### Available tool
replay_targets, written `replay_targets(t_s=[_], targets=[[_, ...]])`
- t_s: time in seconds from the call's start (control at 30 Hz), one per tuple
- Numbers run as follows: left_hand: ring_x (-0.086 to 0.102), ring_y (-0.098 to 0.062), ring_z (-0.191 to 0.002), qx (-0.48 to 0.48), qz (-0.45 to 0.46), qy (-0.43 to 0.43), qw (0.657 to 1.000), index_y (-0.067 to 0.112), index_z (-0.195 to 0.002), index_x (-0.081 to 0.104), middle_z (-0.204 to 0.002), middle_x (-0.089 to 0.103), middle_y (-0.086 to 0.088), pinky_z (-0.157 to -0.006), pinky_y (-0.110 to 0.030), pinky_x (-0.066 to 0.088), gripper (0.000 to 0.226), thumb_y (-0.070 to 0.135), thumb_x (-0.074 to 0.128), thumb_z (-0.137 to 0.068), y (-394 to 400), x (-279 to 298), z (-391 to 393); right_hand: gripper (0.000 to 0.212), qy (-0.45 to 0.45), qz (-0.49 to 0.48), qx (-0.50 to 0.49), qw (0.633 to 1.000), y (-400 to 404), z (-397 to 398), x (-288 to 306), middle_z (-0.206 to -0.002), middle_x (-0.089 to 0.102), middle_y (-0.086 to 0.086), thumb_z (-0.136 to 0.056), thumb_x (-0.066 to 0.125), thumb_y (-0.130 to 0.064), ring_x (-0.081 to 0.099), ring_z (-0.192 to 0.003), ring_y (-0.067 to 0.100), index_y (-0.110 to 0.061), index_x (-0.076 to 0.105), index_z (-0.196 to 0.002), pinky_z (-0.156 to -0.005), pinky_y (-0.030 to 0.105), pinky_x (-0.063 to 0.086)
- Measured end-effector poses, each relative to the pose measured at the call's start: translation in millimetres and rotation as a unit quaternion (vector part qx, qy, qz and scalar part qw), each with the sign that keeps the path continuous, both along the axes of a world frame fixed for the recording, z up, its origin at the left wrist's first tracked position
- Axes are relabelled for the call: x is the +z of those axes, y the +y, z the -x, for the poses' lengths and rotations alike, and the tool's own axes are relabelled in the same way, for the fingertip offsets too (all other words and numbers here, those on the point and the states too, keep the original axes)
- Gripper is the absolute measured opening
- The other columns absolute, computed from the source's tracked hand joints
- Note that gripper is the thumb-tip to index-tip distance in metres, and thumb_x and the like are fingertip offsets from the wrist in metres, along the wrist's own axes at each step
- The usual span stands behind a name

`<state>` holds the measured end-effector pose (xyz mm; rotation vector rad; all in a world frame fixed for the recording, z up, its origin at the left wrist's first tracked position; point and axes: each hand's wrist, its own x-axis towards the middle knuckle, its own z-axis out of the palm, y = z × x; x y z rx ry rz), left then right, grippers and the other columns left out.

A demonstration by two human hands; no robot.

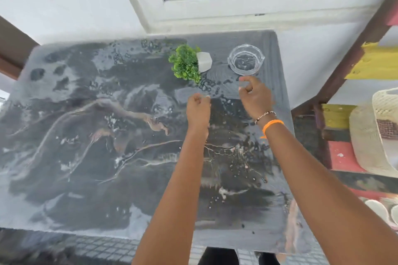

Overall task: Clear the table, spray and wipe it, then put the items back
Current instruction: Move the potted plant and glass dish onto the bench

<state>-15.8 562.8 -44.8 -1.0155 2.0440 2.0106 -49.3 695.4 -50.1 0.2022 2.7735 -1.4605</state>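
A dark, marbled worktop (86, 135) fills most of the frame, and only two items are seen on it, both in the upper right of centre: a small green plant (185, 63) in a white pot, which lies tipped on its side with the foliage toward the left, and a clear glass ashtray-like dish (246, 59) standing just to its right, apart from it. Droplets and streaks are scattered over the surface, so the worktop appears wet or smeared; whether it has been sprayed and wiped already cannot be told with certainty. Both arms are stretched forward over the worktop. The left hand (198, 109) is held just below the plant with its fingers curled loosely inward, and nothing is seen in it. The right hand (255, 94) is poised just below the glass dish with thumb and fingers partly spread, and nothing is gripped by it either; contact with the dish is not shown. From the lie of things, either the clearing of the last items or their return is judged to be in hand; which of the two cannot be settled here. If clearing is meant, the dish would need to be taken by its rim and the plant by its pot. If the items are being put back, the tipped plant would need to be set upright. A woven basket (370, 135) is seen at the right edge, off the worktop.
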Motion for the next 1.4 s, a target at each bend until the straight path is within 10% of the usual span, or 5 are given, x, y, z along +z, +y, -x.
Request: replay_targets(t_s=[0.37, 0.7, 0.83, 0.9, 1.4], targets=[[0.035, -0.008, -0.051, 0.176, -0.315, -0.024, 0.932, 0.009, -0.097, 0.054, -0.066, 0.040, -0.002, -0.037, -0.014, 0.033, 0.018, 0.022, 0.064, -0.088, -42, 1, 94, 0.023, -0.077, -0.144, -0.087, 0.983, -16, 61, -15, -0.092, 0.066, 0.018, -0.093, 0.043, -0.021, 0.056, -0.078, 0.032, -0.005, 0.057, -0.102, -0.063, 0.030, 0.034], [0.031, -0.012, -0.050, 0.127, -0.103, -0.049, 0.985, 0.015, -0.063, 0.041, -0.060, 0.040, 0.000, -0.047, -0.023, 0.033, 0.034, 0.016, 0.066, -0.086, -52, -15, 108, 0.077, -0.168, -0.082, -0.265, 0.946, -8, 72, -19, -0.099, 0.064, 0.009, -0.084, 0.060, -0.022, 0.062, -0.097, 0.027, 0.002, 0.017, -0.143, -0.072, 0.032, 0.041], [0.057, -0.019, -0.080, 0.116, -0.046, -0.027, 0.992, 0.008, -0.090, 0.058, -0.095, 0.063, -0.007, -0.078, -0.032, 0.052, 0.025, 0.025, 0.073, -0.080, -45, -12, 111, 0.020, -0.200, 0.034, -0.282, 0.938, -3, 77, -21, -0.044, 0.064, 0.000, -0.079, 0.058, -0.021, 0.061, -0.056, 0.017, -0.002, 0.057, -0.087, -0.051, 0.023, 0.043], [0.060, -0.026, -0.102, 0.102, -0.020, -0.039, 0.994, 0.004, -0.114, 0.056, -0.114, 0.062, -0.011, -0.091, -0.039, 0.052, 0.054, 0.028, 0.080, -0.072, -43, -8, 113, 0.025, -0.211, 0.074, -0.274, 0.935, -2, 74, -20, -0.025, 0.048, -0.005, -0.078, 0.056, -0.018, 0.051, -0.038, 0.010, -0.010, 0.046, -0.056, -0.041, 0.019, 0.035], [0.050, -0.011, -0.065, 0.045, -0.022, 0.059, 0.997, 0.009, -0.078, 0.053, -0.073, 0.052, 0.002, -0.062, -0.025, 0.056, 0.014, 0.004, 0.061, -0.088, -2, -10, 64, 0.039, -0.146, 0.231, -0.305, 0.912, 34, 28, -15, -0.056, 0.062, 0.016, -0.077, 0.066, -0.025, 0.069, -0.062, 0.029, -0.006, 0.048, -0.047, -0.081, 0.042, 0.056]])
